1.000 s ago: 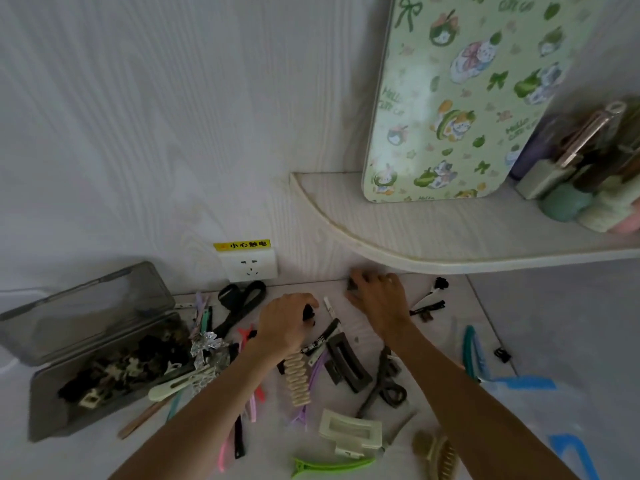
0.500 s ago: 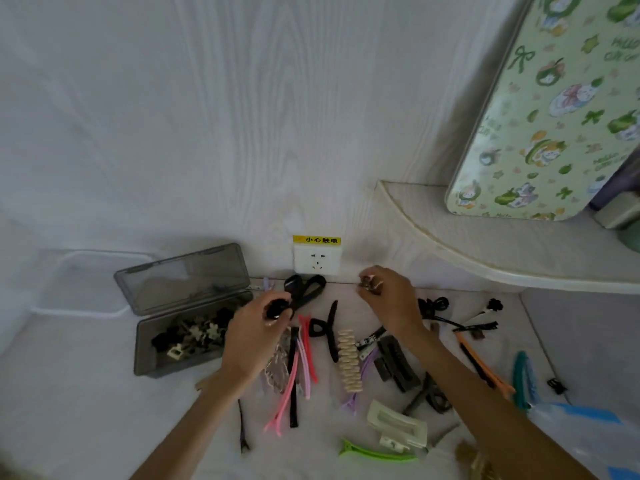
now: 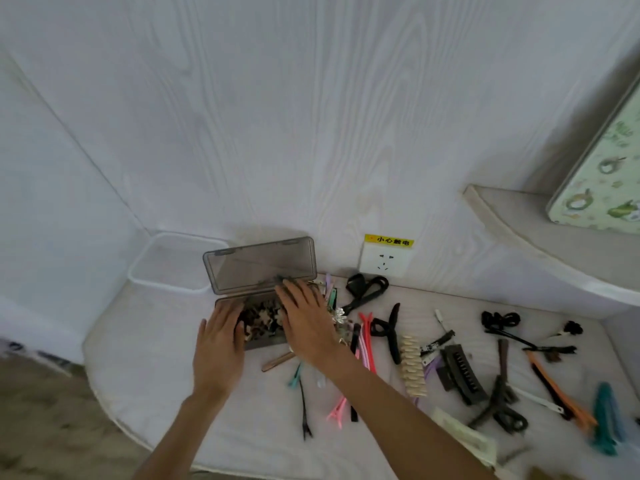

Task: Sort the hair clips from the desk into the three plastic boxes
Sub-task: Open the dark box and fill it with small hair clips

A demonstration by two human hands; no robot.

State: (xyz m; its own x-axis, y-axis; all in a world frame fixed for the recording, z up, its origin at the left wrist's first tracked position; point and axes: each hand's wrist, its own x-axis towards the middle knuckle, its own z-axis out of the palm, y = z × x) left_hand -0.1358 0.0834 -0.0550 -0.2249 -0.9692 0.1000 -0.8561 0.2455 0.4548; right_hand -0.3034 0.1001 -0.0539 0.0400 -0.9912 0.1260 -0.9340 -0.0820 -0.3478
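Note:
A smoky grey plastic box (image 3: 266,342) stands with its lid (image 3: 259,265) up at the back left of the desk, with several small dark and pale clips (image 3: 263,317) inside. My left hand (image 3: 220,337) lies over the box's left end with straight fingers. My right hand (image 3: 304,317) is spread over its right end, fingertips near the lid hinge; whether anything sits under them is hidden. A clear plastic box (image 3: 166,261) stands behind it. To the right lie loose clips: pink ones (image 3: 365,341), a black claw (image 3: 391,330), a beige banana clip (image 3: 412,365), a dark comb clip (image 3: 462,372).
A wall socket (image 3: 384,263) with a yellow label sits above a black bow clip (image 3: 367,289). A curved shelf (image 3: 540,244) with a patterned green board (image 3: 602,188) overhangs the right. Orange (image 3: 554,386) and teal (image 3: 606,420) clips lie far right. The desk's rounded edge (image 3: 114,410) runs front left.
Both hands have moved left from the pile of clips to above the grey box, and their fingers have straightened. The view has swung left, showing the clear box.

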